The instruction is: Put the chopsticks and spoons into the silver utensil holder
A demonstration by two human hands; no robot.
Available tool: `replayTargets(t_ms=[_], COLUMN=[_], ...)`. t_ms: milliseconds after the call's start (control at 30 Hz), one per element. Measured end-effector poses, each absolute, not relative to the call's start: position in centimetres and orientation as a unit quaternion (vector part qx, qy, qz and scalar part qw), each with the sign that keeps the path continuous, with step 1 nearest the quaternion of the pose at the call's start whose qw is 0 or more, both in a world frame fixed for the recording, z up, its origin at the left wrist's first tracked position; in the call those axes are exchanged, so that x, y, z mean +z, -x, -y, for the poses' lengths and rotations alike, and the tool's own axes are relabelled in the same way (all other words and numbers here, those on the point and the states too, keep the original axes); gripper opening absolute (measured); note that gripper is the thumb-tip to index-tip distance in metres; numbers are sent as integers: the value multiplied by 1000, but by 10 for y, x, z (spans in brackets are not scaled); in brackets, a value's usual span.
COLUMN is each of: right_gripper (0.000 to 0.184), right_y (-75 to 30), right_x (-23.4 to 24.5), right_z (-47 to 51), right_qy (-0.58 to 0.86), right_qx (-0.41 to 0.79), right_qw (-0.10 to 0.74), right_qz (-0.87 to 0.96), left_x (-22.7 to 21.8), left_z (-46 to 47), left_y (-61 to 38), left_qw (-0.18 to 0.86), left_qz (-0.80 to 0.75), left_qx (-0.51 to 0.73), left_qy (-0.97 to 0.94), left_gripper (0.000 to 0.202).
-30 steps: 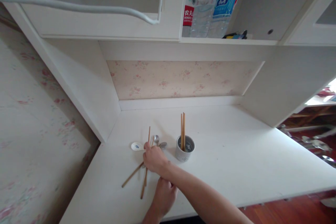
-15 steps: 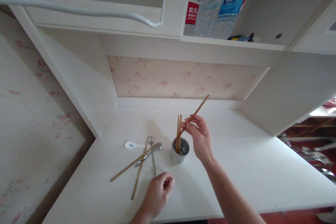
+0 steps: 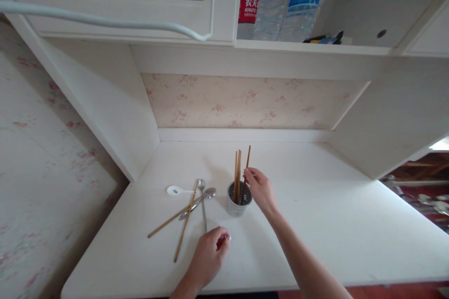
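Note:
My right hand (image 3: 260, 189) pinches a reddish-brown chopstick (image 3: 248, 158), which stands nearly upright with its lower end inside a grey-white utensil holder (image 3: 235, 209). Several lighter chopsticks (image 3: 237, 168) lean in the same holder. My left hand (image 3: 212, 251) rests on the table with its fingers curled and nothing visible in them. Just above it ends the handle of a long thin spoon (image 3: 203, 205). Left of the holder, two loose chopsticks (image 3: 182, 238) lie crossed over metal spoons (image 3: 209, 192). A white ceramic spoon (image 3: 175, 190) is beside them, its handle tip under a chopstick.
The white tabletop (image 3: 315, 229) runs between side panels, with a flowered wall panel (image 3: 245, 103) behind. Overhead hangs a cabinet with a white rail (image 3: 122, 23) across its front. Plastic bottles (image 3: 270, 4) stand on the open shelf.
My right hand has moved down and slightly left, and the reddish-brown chopstick has swung from a slant to nearly upright in the holder. My left hand stays almost still.

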State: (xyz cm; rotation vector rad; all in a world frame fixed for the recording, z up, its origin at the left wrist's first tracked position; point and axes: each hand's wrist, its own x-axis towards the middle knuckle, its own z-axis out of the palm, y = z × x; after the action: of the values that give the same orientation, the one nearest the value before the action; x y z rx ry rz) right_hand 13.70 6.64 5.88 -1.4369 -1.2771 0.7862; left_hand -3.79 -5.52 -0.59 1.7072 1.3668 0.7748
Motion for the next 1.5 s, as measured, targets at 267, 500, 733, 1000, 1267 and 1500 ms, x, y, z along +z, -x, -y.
replayTargets(t_ms=[267,500,733,1000,1267,1500], right_gripper=[40,38,44,44,41,41], right_y=[-133,-133,-144,-170,-174,-174], right_x=[59,54,49,-11,-34,-37], right_z=[-63,-62,-51,-20,-4,-5], right_qy=[614,606,588,621,627,628], right_qx=[271,270,322,364,367,368], right_qw=[433,433,474,503,499,490], right_qz=[602,611,571,479,472,479], left_x=[-5,-4,7,28,13,12], left_z=[54,53,55,23,20,12], left_y=[36,36,40,101,109,116], left_qw=[387,379,378,147,70,134], left_qz=[-545,-548,-550,-727,-742,-729], left_qx=[293,282,304,131,-4,4], left_qy=[-684,-690,-680,-658,-667,-671], left_gripper=[25,25,29,25,28,20])
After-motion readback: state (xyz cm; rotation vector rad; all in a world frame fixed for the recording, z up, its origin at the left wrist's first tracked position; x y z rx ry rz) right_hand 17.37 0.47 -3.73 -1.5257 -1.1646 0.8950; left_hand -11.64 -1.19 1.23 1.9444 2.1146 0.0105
